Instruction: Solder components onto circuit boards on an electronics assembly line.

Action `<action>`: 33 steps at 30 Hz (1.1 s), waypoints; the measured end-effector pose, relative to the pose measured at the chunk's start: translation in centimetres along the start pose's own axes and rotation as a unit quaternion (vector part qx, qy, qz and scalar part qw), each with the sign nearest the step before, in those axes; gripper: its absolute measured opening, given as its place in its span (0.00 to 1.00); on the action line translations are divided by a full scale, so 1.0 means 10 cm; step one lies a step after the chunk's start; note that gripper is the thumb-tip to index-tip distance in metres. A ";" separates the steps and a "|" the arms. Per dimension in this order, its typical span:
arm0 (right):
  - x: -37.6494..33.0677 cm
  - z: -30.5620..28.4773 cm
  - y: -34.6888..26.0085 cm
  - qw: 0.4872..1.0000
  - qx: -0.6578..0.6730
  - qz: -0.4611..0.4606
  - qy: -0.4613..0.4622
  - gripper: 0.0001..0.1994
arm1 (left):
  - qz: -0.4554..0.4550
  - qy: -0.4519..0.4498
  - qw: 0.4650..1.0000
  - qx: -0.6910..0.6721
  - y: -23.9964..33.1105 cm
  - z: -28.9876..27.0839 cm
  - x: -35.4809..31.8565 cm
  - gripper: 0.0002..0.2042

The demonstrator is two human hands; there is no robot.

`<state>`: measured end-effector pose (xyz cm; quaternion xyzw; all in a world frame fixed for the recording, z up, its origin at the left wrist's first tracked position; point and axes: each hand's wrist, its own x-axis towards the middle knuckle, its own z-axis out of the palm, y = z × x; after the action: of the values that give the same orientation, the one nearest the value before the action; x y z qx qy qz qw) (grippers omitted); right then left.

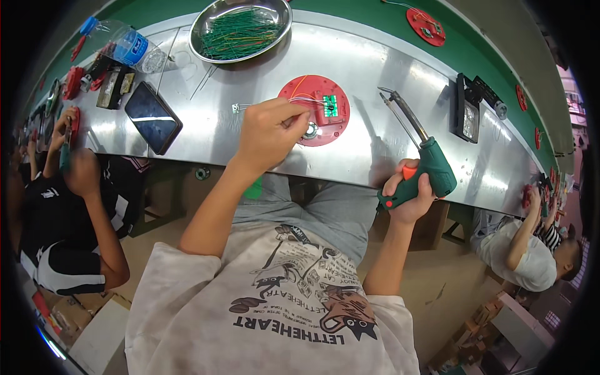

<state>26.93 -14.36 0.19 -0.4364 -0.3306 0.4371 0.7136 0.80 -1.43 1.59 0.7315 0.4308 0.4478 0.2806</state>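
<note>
1 metal worktop [387,69]; green strip [359,24], 12 o'clock; black-shirted co-worker [69,219], 9 o'clock. My right hand [409,211]: clamped round soldering gun [432,165]. My left hand [269,132]: fingertips together at red disc [337,128].

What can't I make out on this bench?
Head view:
- Left hand: curled fingers hide whatever they may pinch.
- Round red plastic disc: partly hidden by that hand.
- Oval shiny metal bowl: cut off by upper edge.
- Green pistol-shaped soldering tool: tip details too small.
</note>
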 end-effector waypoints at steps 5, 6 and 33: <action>-0.01 -0.03 -0.01 1.000 -0.003 -0.006 -0.005 0.21 | -0.002 -0.003 1.000 0.012 0.06 -0.03 0.01 0.03; 0.00 -0.02 0.00 1.000 -0.008 -0.002 -0.005 0.21 | -0.011 -0.006 1.000 0.008 0.06 -0.03 0.02 0.04; -0.06 0.00 -0.01 0.993 -0.081 0.005 -0.087 0.24 | 0.131 -0.031 0.975 0.178 0.07 -0.07 -0.07 0.03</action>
<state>26.71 -14.93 0.21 -0.4543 -0.4236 0.4489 0.6423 0.25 -2.40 2.17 0.8334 0.3950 0.3741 0.0974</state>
